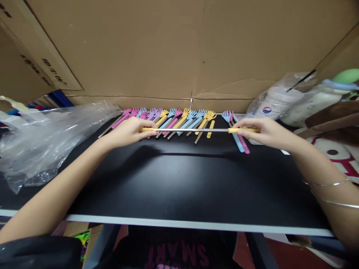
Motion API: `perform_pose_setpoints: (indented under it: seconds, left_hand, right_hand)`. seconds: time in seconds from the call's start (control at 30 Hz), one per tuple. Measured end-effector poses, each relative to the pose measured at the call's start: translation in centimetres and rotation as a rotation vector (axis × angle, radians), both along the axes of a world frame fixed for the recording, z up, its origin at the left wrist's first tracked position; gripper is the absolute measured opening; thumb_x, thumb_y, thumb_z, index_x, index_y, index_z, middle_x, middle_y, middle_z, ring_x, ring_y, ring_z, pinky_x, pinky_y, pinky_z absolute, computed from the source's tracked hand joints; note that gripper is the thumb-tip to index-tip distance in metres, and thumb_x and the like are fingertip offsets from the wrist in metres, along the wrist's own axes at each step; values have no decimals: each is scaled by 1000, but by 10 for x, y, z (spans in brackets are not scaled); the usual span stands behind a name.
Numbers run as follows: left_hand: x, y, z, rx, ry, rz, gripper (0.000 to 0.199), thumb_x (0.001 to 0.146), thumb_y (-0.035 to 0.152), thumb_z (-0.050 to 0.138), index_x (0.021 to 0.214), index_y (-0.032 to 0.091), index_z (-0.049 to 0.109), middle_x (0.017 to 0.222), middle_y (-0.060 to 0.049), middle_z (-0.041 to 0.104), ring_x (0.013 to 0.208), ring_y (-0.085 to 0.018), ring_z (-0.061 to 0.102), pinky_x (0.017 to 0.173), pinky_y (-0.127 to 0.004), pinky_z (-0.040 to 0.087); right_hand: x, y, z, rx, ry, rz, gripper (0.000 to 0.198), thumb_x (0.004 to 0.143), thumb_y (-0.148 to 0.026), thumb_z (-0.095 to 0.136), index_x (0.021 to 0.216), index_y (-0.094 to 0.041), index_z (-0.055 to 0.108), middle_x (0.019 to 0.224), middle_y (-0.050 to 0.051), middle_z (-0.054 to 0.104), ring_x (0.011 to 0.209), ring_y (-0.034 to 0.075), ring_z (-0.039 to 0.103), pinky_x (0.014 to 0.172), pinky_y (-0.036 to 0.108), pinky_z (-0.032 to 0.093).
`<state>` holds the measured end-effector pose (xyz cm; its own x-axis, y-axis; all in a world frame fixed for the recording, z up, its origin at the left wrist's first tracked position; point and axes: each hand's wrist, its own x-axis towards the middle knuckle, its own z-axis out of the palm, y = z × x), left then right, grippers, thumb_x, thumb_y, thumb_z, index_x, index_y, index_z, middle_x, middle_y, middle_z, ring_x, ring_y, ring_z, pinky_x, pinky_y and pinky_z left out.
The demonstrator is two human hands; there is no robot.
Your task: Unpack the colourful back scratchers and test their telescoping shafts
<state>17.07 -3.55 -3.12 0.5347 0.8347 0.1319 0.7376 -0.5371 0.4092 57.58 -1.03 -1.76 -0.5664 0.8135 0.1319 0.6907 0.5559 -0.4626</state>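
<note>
Stretched level between my hands is a yellow back scratcher [193,130] with its thin metal rod extended. My left hand [127,131] pinches its yellow left end, and the clawed head is mostly hidden by the fingers. My right hand [266,131] grips the yellow handle at the other end. Behind it, a row of pink, blue, purple and yellow back scratchers [201,114] lies at the back of the black table. A separate yellow handle piece [211,129] is at the row's right end. Close to my right hand lie a blue back scratcher [238,142] and a pink one [245,145], fully assembled.
A crumpled clear plastic bag [56,138] covers the left of the black table [179,186]. Cardboard [168,48] walls off the back. At the right stand a white cup [280,102] with a straw, a green-topped bottle [331,97], and a plush item [336,151].
</note>
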Motion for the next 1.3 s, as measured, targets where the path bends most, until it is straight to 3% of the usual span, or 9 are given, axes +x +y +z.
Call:
perform_pose_setpoints:
  seconds: [0.13,0.33,0.5,0.67,0.87,1.1,1.3]
  left_hand:
    - [26,-14,-9,-31,-41,-68,35,91,45,47,88,16,65,70,0,66,61,-11,55,58,-19,35]
    - [54,-33,-20,24,91,-75,24,93,39,48,92,21,65,71,2,68,62,-12,59,59,-20,33]
    - [48,-30,-16,115,61,-76,27,94,41,45,96,22,64,85,1,69,74,-14,61,66,-20,35]
    - [36,-24,-5,123,110,-97,35,95,46,40,94,20,63,86,-2,69,76,-15,61,66,-21,36]
    - [13,-11,5,179,265,46,33,94,45,38,93,23,62,87,0,68,76,-16,60,63,-21,35]
    - [3,-4,-4,205,296,-2,39,95,51,33,102,24,60,101,-2,67,89,-18,61,72,-23,41]
    - [2,-4,-9,291,262,-6,42,95,52,33,117,26,59,108,-3,65,97,-19,60,76,-24,41]
  right_hand:
    - [-20,-13,-10,97,-23,20,40,85,-56,50,94,-21,66,70,3,66,58,16,55,56,29,40]
    - [-54,-38,-27,274,-126,89,27,90,-45,48,95,-25,65,76,0,71,59,13,60,55,24,37]
    - [-52,-40,-17,356,-136,102,26,91,-44,47,97,-24,64,76,1,71,59,14,61,55,24,36]
    - [-40,-29,-9,269,-105,149,29,90,-46,45,98,-24,62,77,3,70,60,16,60,58,27,39]
    - [-6,-5,1,325,-165,9,33,87,-55,46,90,-26,61,65,3,61,53,19,54,54,31,36]
    - [-2,-4,-2,337,-162,-2,37,85,-60,48,83,-24,57,57,0,55,48,15,48,53,30,36]
    - [-1,-2,-2,342,-173,7,34,87,-56,47,89,-25,61,71,5,62,60,20,55,58,32,39]
